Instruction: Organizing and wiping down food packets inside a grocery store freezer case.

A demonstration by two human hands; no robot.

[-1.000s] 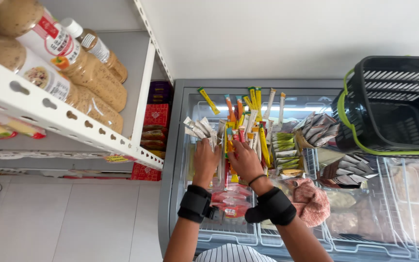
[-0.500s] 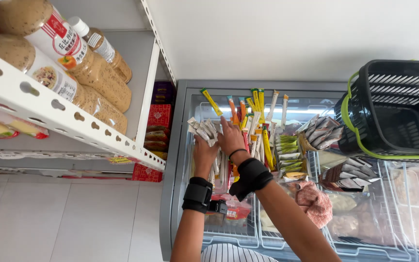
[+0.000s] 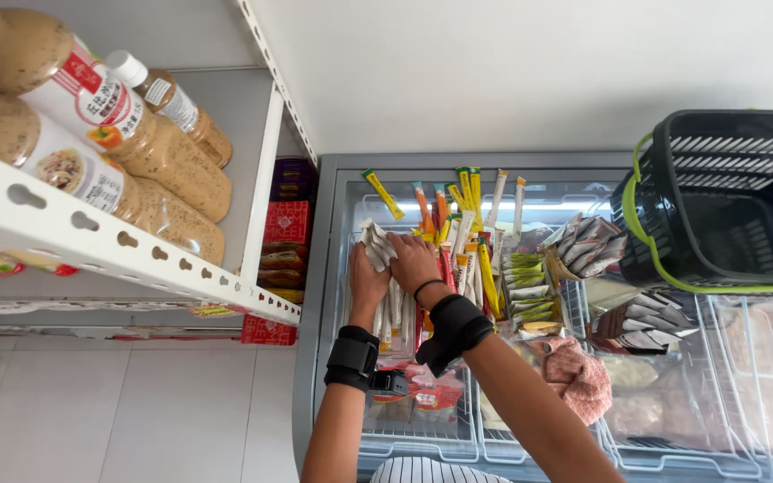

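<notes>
While both hands meet over the freezer's (image 3: 315, 295) left bin, the right hand (image 3: 413, 261) and left hand (image 3: 367, 282) clutch upright white packets (image 3: 376, 244), long axes pointing away.

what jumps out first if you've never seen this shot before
Both hands meet over the open chest freezer: the left hand and right hand close their grip on a bunch of pale wrapped ice sticks, beside a bright fan of yellow and orange ice pops. On the upper left, big bottles of speckled tan dressing lie on a white shelf, and a black basket with green trim sits on the freezer's right side.
</notes>
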